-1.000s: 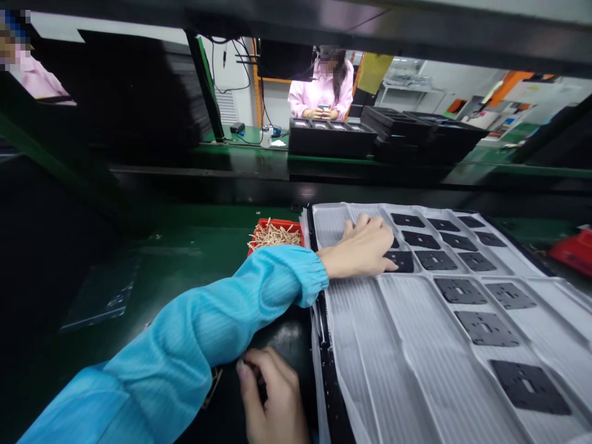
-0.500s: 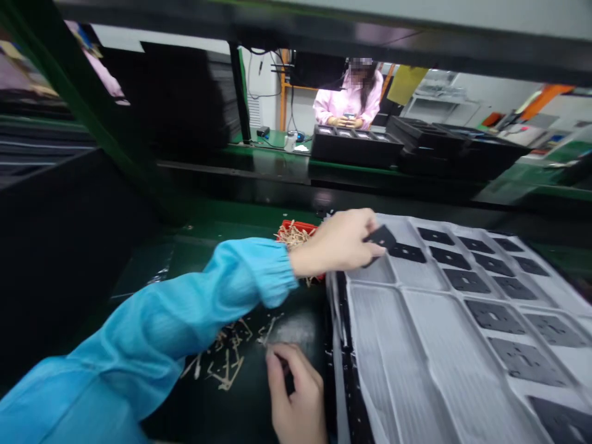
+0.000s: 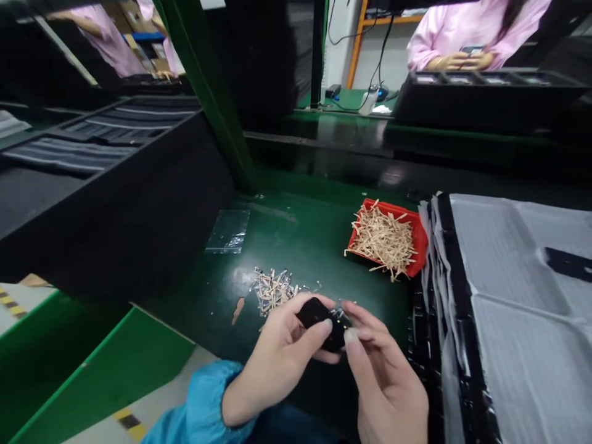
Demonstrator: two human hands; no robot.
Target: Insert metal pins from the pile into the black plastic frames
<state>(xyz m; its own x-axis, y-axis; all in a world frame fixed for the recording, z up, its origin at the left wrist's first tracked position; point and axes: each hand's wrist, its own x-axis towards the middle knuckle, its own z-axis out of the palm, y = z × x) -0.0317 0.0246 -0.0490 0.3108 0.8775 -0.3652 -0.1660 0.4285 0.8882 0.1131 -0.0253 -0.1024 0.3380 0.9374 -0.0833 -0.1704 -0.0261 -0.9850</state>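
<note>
My left hand and my right hand meet low in the view over the green bench. Both pinch a small flat black part between thumb and fingers. My left arm wears a blue sleeve. Just beyond the hands lies a small heap of tan slivers on the bench. A red tray filled with the same tan slivers stands farther back to the right. At the right edge is a white ribbed tray with one black part showing in it.
A clear plastic bag lies on the green bench. A dark shelf with black trays rises at the left beside a green post. A person in pink sits across the line behind black trays.
My left hand lifted a black part from the white tray and brought it back to my right hand above the bench. The view swung left and down.
</note>
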